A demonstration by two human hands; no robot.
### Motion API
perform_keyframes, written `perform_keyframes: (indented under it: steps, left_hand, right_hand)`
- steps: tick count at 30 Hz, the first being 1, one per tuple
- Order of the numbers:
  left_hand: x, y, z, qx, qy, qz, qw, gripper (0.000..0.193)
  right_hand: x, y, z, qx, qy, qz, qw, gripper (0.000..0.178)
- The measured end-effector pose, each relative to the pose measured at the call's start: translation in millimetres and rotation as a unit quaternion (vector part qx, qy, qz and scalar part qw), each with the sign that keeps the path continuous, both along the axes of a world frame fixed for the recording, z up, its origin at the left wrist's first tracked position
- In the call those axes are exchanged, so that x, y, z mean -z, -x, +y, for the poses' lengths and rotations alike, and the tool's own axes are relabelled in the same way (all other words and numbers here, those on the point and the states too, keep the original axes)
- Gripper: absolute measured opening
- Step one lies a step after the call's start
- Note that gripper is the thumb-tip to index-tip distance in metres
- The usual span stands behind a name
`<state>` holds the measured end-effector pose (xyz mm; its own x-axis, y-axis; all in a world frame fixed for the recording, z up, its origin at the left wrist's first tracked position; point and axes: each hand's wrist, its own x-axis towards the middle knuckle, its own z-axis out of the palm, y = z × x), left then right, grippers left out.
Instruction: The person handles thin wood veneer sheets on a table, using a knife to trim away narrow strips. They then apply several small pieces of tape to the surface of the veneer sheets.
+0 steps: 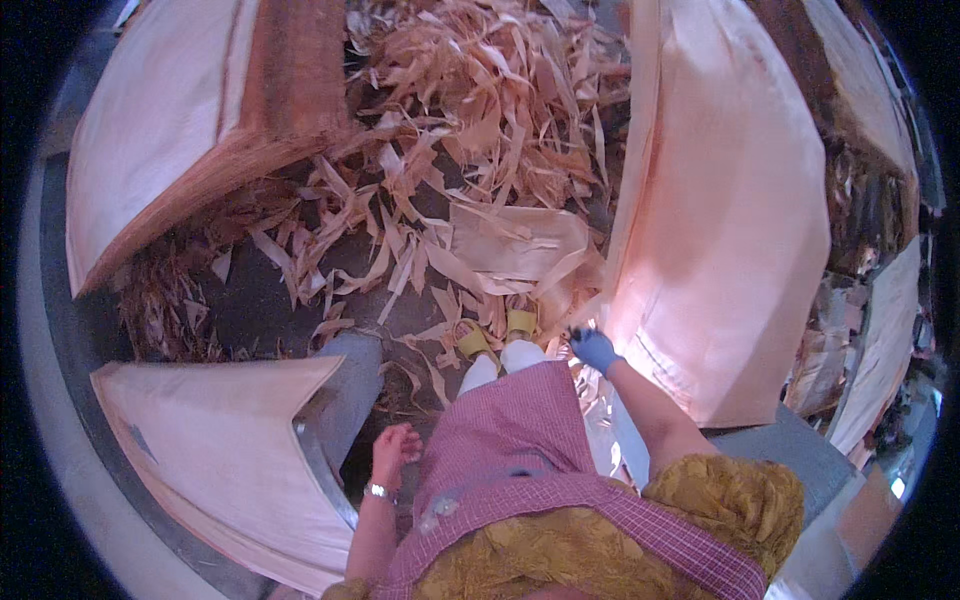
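Observation:
My left hand (397,445), bare with a metal-banded watch (379,491) on the wrist, hangs beside my checked apron (510,420). Its fingers are loosely curled and apart, with nothing visible in them. My right hand (594,349) wears a blue glove with dark fingertips. It reaches down to the near left edge of a tall stack of pale wood veneer sheets (715,230), its fingers bent inward. Whatever lies between those fingertips is too small to make out. Just beyond my feet, a broken veneer piece (520,240) lies on the floor.
Torn veneer strips (490,90) are heaped ahead of me and scattered around my yellow sandals (522,320). Another veneer stack (160,110) stands at the far left, and a lower one (230,440) at the near left. More stacked sheets (880,340) line the right side.

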<state>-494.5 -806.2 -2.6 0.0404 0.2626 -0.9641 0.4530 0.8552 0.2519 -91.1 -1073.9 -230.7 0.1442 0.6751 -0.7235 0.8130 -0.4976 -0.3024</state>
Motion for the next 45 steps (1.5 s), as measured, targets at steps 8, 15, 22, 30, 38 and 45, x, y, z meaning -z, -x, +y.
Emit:
perform_keyframes:
  steps: [8,15,22,30,38,45]
  left_hand:
    - [97.8,21.4,-14.2,0.103,0.041,0.116,0.987,0.027]
    - [131.9,20.5,14.9,0.093,0.057,0.093,0.990,0.028]
    - [148.3,-29.3,27.1,0.274,-0.021,-0.010,0.961,0.029]
    - [203.4,-197.7,36.1,0.097,0.202,-0.097,0.970,0.076]
    - [290.0,-187.8,35.9,-0.234,0.164,-0.211,0.935,0.044]
    - [33.9,-148.6,251.9,-0.305,-0.077,-0.365,0.876,0.036]
  right_hand:
    - [227.1,-146.5,128.0,0.238,0.013,-0.238,0.941,0.048]
    - [271.5,-150.3,80.2,0.338,0.020,-0.187,0.922,0.047]
    - [80.4,57.6,77.5,0.286,-0.122,-0.213,0.926,0.057]
    - [-89.1,159.9,74.1,0.254,-0.107,-0.114,0.955,0.057]
    - [-285.9,155.1,97.9,0.070,-0.143,-0.104,0.982,0.050]
    - [-358.0,103.1,186.6,-0.007,-0.295,-0.018,0.955,0.045]
